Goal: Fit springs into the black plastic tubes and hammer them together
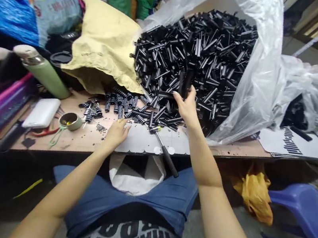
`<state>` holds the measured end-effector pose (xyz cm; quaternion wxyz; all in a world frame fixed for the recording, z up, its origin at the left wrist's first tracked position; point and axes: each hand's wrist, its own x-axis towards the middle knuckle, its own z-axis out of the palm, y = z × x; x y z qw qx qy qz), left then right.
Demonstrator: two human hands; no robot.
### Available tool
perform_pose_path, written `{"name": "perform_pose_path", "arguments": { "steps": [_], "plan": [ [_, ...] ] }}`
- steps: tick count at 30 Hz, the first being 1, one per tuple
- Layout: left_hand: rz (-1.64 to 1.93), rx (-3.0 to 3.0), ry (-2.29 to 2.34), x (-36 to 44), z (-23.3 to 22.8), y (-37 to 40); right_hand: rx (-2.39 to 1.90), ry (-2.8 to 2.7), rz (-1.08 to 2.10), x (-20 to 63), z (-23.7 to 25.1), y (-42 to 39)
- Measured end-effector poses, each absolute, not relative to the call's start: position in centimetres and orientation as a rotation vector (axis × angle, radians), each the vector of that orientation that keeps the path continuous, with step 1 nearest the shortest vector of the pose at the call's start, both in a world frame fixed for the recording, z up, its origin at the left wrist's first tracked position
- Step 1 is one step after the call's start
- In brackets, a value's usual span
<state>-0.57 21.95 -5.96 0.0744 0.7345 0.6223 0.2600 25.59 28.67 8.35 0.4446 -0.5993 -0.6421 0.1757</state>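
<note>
A big heap of small black plastic tubes (193,52) spills from a clear plastic bag (257,90) onto the wooden table (83,141). My right hand (186,107) reaches into the near edge of the heap, fingers curled around a few black tubes. My left hand (117,132) rests on the table edge, fingers bent, next to loose tubes and a row of ribbed black-and-white pieces (121,103). A small hammer (164,152) with a black handle lies on the table between my hands, its handle hanging over the edge.
A yellow paper bag (104,46) lies left of the heap. A green bottle (44,70), a white box (42,112), a small metal cup (69,121) and red scissors (44,131) sit at the left. A blue stool (304,210) stands at the right.
</note>
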Motion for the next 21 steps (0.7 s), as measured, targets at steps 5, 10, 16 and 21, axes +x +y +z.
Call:
{"name": "perform_pose_path", "arguments": {
  "steps": [5,10,16,21],
  "plan": [
    [0.571,2.227,2.038,0.3,-4.4,28.5,-1.644,-2.217,0.186,21.7,4.6,24.9],
    [0.267,2.283,2.004,1.3,-4.6,32.0,-1.994,-2.459,0.086,24.6,-3.7,16.6],
    [0.205,2.255,1.945,1.4,-5.0,32.7,-2.168,-2.223,-0.094,27.7,-3.1,21.2],
    [0.267,2.173,1.923,1.1,-4.7,32.7,-1.881,-2.248,0.329,21.6,-1.7,26.7]
  ]
}}
